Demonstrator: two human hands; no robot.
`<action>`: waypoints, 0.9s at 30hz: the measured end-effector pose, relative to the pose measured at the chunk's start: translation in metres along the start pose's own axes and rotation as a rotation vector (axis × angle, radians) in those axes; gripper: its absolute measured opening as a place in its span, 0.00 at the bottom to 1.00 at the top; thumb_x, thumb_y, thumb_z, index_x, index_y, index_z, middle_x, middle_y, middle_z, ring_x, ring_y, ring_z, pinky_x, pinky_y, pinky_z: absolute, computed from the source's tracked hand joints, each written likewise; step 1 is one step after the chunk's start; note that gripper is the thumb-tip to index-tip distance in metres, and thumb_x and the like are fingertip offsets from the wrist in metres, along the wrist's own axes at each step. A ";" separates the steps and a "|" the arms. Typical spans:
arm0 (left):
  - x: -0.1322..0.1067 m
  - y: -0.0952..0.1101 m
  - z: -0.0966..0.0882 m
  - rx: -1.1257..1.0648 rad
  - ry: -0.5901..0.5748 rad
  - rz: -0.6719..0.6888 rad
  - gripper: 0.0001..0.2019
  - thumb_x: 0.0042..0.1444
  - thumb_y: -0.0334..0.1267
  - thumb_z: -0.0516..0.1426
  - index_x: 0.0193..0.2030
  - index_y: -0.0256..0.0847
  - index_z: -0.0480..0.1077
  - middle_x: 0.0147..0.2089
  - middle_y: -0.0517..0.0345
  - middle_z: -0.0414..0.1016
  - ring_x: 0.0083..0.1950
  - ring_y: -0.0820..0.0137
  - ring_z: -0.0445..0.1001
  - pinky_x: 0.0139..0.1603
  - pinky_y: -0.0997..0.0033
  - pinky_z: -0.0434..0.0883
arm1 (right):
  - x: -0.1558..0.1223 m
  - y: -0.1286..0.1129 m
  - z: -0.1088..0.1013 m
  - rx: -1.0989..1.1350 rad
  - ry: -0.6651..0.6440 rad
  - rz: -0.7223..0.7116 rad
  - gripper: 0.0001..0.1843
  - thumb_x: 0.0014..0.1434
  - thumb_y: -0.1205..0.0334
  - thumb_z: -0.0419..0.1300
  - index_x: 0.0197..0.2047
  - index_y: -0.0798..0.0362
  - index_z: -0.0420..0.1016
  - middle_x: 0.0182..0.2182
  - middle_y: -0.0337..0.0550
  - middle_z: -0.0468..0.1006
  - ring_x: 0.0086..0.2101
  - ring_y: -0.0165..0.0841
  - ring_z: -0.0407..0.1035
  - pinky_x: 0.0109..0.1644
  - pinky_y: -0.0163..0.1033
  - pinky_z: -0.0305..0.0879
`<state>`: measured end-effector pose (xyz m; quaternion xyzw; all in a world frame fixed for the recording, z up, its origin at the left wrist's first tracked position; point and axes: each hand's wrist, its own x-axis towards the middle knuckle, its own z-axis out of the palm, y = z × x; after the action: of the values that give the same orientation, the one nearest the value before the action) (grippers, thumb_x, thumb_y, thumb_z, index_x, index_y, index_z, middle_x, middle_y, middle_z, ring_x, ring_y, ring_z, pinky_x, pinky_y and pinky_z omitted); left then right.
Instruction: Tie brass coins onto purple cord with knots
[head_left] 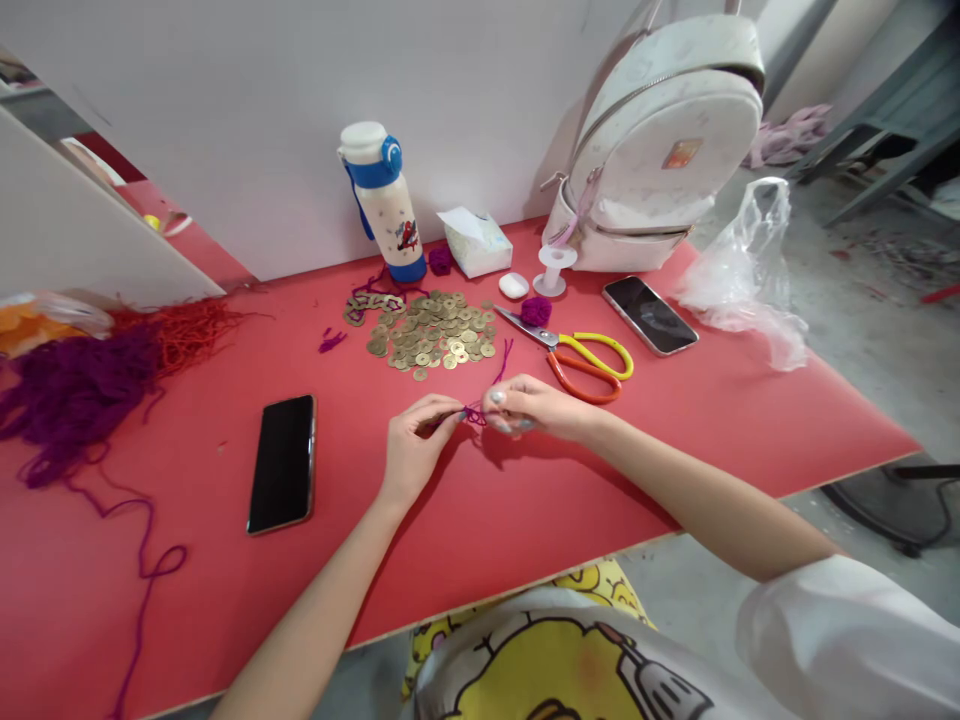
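My left hand [415, 447] and my right hand [534, 407] meet above the middle of the red table [525, 500]. Both pinch a short piece of purple yarn [475, 413] between their fingertips; its loose end [504, 360] curls up toward the coins. A pile of several brass coins with holes [431, 335] lies just beyond my hands. Scissors with yellow and orange handles [585, 360] lie to the right of my right hand, and a small purple yarn ball [535, 311] rests by their blades.
A black phone [283, 462] lies left of my hands, another phone [649, 314] at the right. Purple yarn [67, 400] and orange yarn [187, 335] are heaped at far left. A bottle [382, 200], tissue pack [474, 242], empty spool [555, 268], backpack [660, 140] and plastic bag [742, 270] line the back.
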<state>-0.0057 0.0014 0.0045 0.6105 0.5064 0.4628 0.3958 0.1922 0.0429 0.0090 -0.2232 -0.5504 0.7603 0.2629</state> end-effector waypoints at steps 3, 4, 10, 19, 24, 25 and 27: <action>0.000 -0.003 0.000 0.003 0.005 0.020 0.04 0.54 0.35 0.62 0.32 0.41 0.80 0.33 0.54 0.80 0.34 0.68 0.78 0.36 0.71 0.75 | -0.002 -0.008 -0.009 0.241 -0.010 -0.072 0.27 0.61 0.41 0.59 0.23 0.52 0.57 0.13 0.26 0.49 0.16 0.22 0.41 0.21 0.31 0.42; 0.000 -0.004 0.000 0.007 0.006 0.026 0.04 0.54 0.35 0.62 0.32 0.41 0.80 0.33 0.54 0.80 0.34 0.68 0.78 0.37 0.71 0.75 | -0.003 -0.012 -0.012 0.302 0.030 -0.107 0.27 0.61 0.42 0.59 0.23 0.51 0.56 0.13 0.25 0.46 0.15 0.22 0.39 0.20 0.30 0.41; 0.000 -0.008 0.001 0.016 0.012 0.005 0.04 0.53 0.35 0.63 0.32 0.40 0.81 0.34 0.54 0.81 0.36 0.68 0.78 0.39 0.71 0.75 | -0.010 -0.030 -0.039 0.402 0.483 -0.379 0.19 0.66 0.46 0.54 0.29 0.49 0.59 0.15 0.28 0.51 0.16 0.24 0.46 0.21 0.29 0.52; 0.000 -0.003 0.002 -0.081 0.032 -0.125 0.05 0.51 0.37 0.63 0.31 0.39 0.81 0.35 0.52 0.80 0.31 0.69 0.75 0.23 0.76 0.68 | -0.002 -0.022 -0.032 -0.357 0.884 -0.579 0.31 0.64 0.50 0.57 0.67 0.35 0.50 0.68 0.43 0.54 0.61 0.39 0.62 0.53 0.44 0.70; 0.001 -0.005 0.001 -0.136 0.088 -0.174 0.05 0.48 0.37 0.64 0.31 0.39 0.81 0.35 0.52 0.80 0.30 0.70 0.73 0.23 0.76 0.65 | -0.002 -0.007 -0.006 -0.812 0.754 -0.595 0.11 0.63 0.50 0.60 0.44 0.47 0.74 0.48 0.48 0.71 0.52 0.41 0.67 0.55 0.48 0.67; 0.001 -0.005 0.001 -0.152 0.090 -0.174 0.05 0.48 0.37 0.64 0.31 0.39 0.81 0.34 0.52 0.80 0.30 0.70 0.73 0.23 0.76 0.65 | -0.002 -0.003 -0.002 -0.871 0.680 -0.587 0.11 0.62 0.50 0.63 0.42 0.48 0.75 0.44 0.47 0.72 0.49 0.41 0.67 0.54 0.49 0.67; 0.001 -0.005 0.002 -0.178 0.085 -0.173 0.05 0.48 0.37 0.64 0.30 0.39 0.80 0.33 0.53 0.79 0.30 0.71 0.72 0.25 0.75 0.65 | -0.001 0.004 0.004 -0.960 0.569 -0.575 0.13 0.59 0.49 0.66 0.42 0.48 0.76 0.40 0.46 0.72 0.44 0.40 0.67 0.50 0.47 0.67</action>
<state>-0.0053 0.0036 -0.0003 0.5068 0.5302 0.4957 0.4651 0.1898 0.0386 0.0061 -0.3528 -0.7770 0.2381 0.4637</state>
